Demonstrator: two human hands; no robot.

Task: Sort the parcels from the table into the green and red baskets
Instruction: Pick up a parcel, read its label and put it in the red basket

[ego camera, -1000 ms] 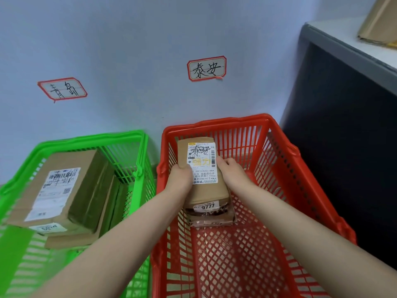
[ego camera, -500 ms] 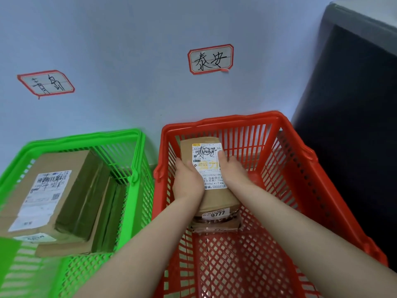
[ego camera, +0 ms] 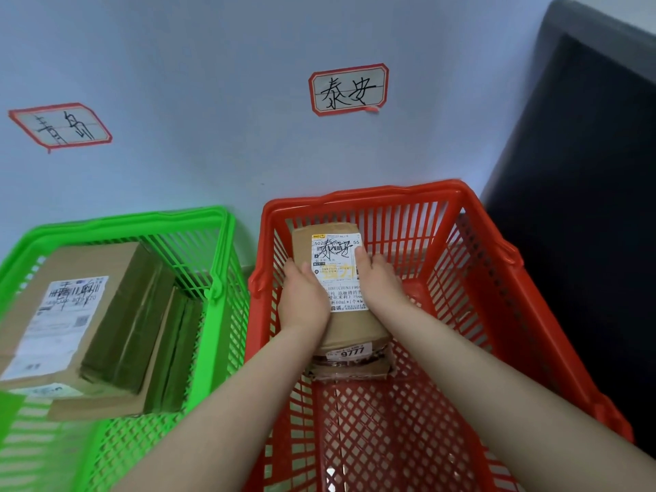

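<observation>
Head view: our left hand (ego camera: 303, 296) and right hand (ego camera: 381, 282) grasp a brown parcel (ego camera: 337, 275) inside the red basket (ego camera: 497, 250). Our fingers (ego camera: 361, 257) press its white label (ego camera: 337, 271), another parcel (ego camera: 351, 367) beneath.

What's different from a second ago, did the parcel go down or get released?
The parcel has sunk a little deeper into the red basket, onto the parcel beneath. Nothing was let go: the left hand and right hand still clasp its sides. The green basket and its boxes lie as before; their shift in frame looks like head movement.
</observation>
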